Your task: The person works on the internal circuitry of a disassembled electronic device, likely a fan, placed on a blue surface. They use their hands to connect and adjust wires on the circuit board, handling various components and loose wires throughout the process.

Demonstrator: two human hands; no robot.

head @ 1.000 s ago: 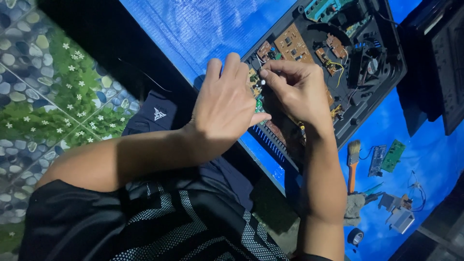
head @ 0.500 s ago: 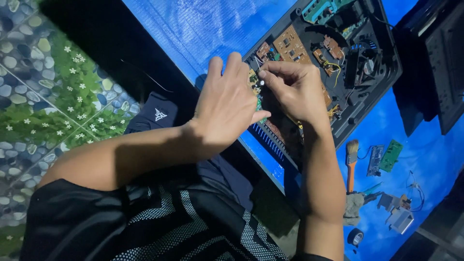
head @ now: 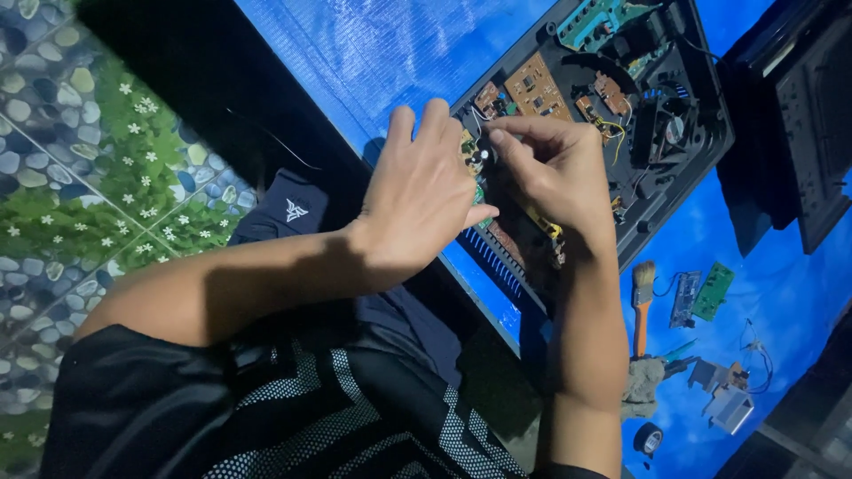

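Since the earlier frame, both hands have barely shifted, remaining together over the open black chassis (head: 701, 133). The left hand (head: 426, 200), fingers together, curls round a small green circuit board (head: 473, 168) at its fingertips. The right hand (head: 555, 173) pinches something small just beside it; beyond the knuckles lies a brown board (head: 537, 89).
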